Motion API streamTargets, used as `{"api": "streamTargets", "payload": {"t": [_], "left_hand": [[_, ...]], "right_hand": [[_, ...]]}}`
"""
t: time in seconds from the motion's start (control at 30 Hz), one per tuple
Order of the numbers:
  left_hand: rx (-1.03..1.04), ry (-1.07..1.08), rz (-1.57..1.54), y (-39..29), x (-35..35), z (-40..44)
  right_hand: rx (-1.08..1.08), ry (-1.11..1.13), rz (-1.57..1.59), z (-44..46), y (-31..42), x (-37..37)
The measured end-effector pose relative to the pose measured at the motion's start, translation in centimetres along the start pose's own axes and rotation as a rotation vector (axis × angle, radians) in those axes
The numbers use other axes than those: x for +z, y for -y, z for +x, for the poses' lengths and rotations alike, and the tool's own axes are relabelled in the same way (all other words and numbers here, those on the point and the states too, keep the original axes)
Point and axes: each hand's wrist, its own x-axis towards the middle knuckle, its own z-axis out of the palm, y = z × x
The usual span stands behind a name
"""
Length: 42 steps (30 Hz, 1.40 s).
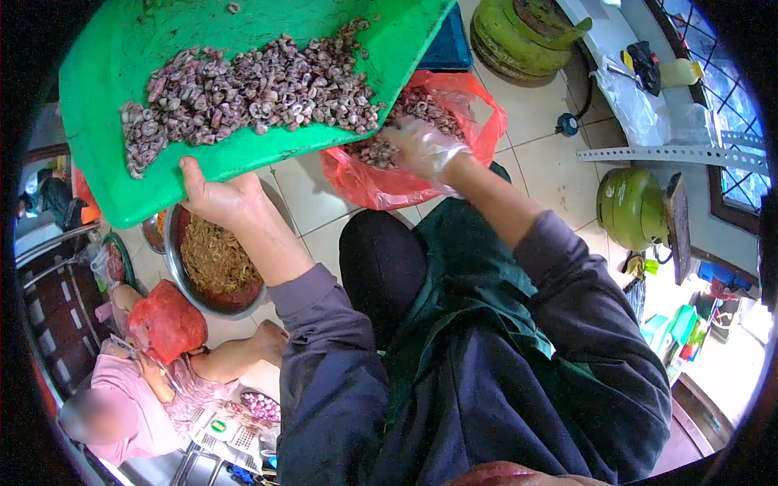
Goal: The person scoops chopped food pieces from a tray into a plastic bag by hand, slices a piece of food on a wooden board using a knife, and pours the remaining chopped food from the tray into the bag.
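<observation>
My left hand [219, 194] grips the near edge of a green plastic tray [105, 170], with the thumb on top and the fingers underneath. The tray is tilted and carries a heap of small purplish-grey rings [259, 89] that look like cut squid. Beside its right corner, a red plastic bag [381, 185] stands open on the floor, holding more of these pieces [438, 109]. My right hand [421, 150], in a clear plastic glove, reaches into the bag's mouth at the pieces. Its fingertips are blurred and partly hidden, so I cannot make out their grip.
A metal bowl [173, 263] of brown shredded food stands left of my knees. Further left, a seated person in pink [121, 397] is near a red bag [168, 322] and a container of shallots [261, 407]. Green gas cylinders [519, 40] stand at the right on the tiled floor.
</observation>
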Motion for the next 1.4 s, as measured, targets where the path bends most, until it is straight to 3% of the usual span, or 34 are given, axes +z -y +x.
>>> {"api": "streamTargets", "payload": {"t": [0.1,0.3,0.4,0.5,0.6,0.7,0.83,0.97,1.1,1.3,1.4], "left_hand": [[0.088,-0.016,0.117,0.2,0.6,-0.4],[0.014,0.032,-0.024,-0.3,0.7,-1.3],[0.082,0.04,-0.012,-0.5,1.8,-1.8],[0.087,-0.048,0.031,-0.8,2.7,-2.1],[0.061,-0.039,0.0,-0.5,1.9,-1.6],[0.085,-0.014,0.016,-0.1,1.3,-1.1],[0.05,-0.042,0.009,-0.3,2.0,-1.4],[0.058,-0.022,0.019,-0.4,2.4,-1.3],[0.095,0.02,0.045,0.0,2.1,-0.7],[0.058,-0.031,0.02,0.3,1.5,-0.4],[0.081,-0.036,0.038,0.1,1.3,-0.4]], "right_hand": [[-0.051,0.107,0.017,-0.3,0.7,-6.0],[-0.232,-0.345,-0.079,5.2,4.9,-9.2],[0.022,-0.012,-0.151,7.0,9.3,-9.0],[0.019,0.05,-0.293,6.7,9.0,-8.0],[-0.115,-0.055,-0.374,5.3,6.8,-5.6],[-0.062,0.05,-0.294,3.7,6.9,-6.2],[-0.216,-0.18,-0.213,0.6,4.3,-4.2],[-0.237,-0.219,-0.016,-1.7,1.9,-3.9],[0.106,-0.039,-0.037,-1.7,-0.9,-2.4],[-0.106,-0.173,-0.009,1.8,-0.7,3.0],[-0.082,-0.045,-0.001,1.1,1.1,0.5]]}}
